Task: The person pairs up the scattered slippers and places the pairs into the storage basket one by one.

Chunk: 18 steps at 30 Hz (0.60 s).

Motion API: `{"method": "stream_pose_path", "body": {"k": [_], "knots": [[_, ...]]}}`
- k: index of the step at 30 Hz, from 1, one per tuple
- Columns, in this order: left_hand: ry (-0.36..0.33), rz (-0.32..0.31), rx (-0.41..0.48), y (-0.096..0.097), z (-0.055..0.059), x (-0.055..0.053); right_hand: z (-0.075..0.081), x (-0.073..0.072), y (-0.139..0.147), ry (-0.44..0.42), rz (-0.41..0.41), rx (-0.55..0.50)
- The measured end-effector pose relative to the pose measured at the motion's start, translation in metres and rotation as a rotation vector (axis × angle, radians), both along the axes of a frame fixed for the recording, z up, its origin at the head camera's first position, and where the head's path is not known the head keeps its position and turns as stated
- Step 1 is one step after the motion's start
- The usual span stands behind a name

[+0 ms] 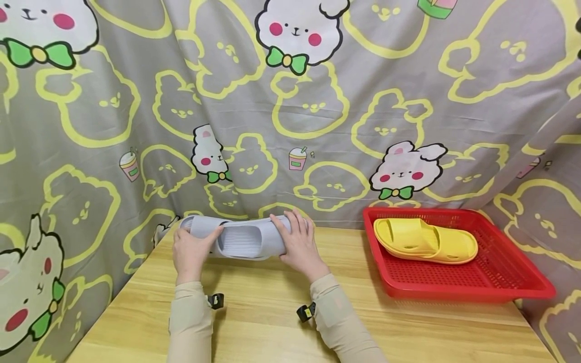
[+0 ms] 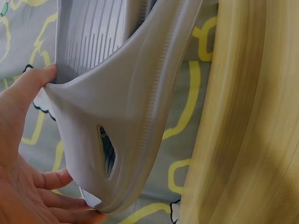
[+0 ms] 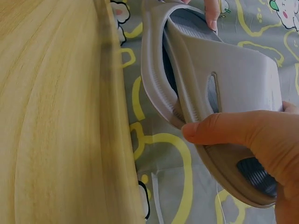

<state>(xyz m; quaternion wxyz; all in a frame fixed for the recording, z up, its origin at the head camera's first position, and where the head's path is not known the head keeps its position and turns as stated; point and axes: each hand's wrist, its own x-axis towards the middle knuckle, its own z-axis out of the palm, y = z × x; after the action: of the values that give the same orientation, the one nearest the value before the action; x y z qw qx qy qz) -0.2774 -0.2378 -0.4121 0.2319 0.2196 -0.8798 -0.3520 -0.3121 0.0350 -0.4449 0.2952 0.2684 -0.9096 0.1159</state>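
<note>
A pair of light grey slippers is held level near the far edge of the table, lying together and overlapping lengthwise. My left hand grips the left end, thumb at the edge of the strap opening. At the other end my right hand holds the pair, fingers over the top. In the left wrist view, the grey slipper shows a slot in its side and a ribbed footbed. The right wrist view shows both slippers pressed against each other, my right thumb along the sole's edge.
A red plastic basket stands at the right of the wooden table. Yellow slippers lie in it. A grey patterned curtain hangs behind the table and along its sides.
</note>
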Motion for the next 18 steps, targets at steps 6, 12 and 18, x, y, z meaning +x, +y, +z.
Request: {"method": "stream_pose_path", "body": {"k": [6, 12, 18], "knots": [[0.005, 0.014, -0.009, -0.0002, -0.0014, 0.0000, -0.0009, -0.0002, -0.0004, 0.009, 0.010, -0.011], [0.021, 0.026, -0.008, -0.0005, -0.0030, -0.0005, 0.0029, 0.0021, 0.0002, -0.021, 0.028, 0.001], [0.058, 0.045, -0.010, -0.0008, -0.0062, -0.0025, 0.0054, 0.0049, -0.0013, -0.058, 0.022, 0.012]]}}
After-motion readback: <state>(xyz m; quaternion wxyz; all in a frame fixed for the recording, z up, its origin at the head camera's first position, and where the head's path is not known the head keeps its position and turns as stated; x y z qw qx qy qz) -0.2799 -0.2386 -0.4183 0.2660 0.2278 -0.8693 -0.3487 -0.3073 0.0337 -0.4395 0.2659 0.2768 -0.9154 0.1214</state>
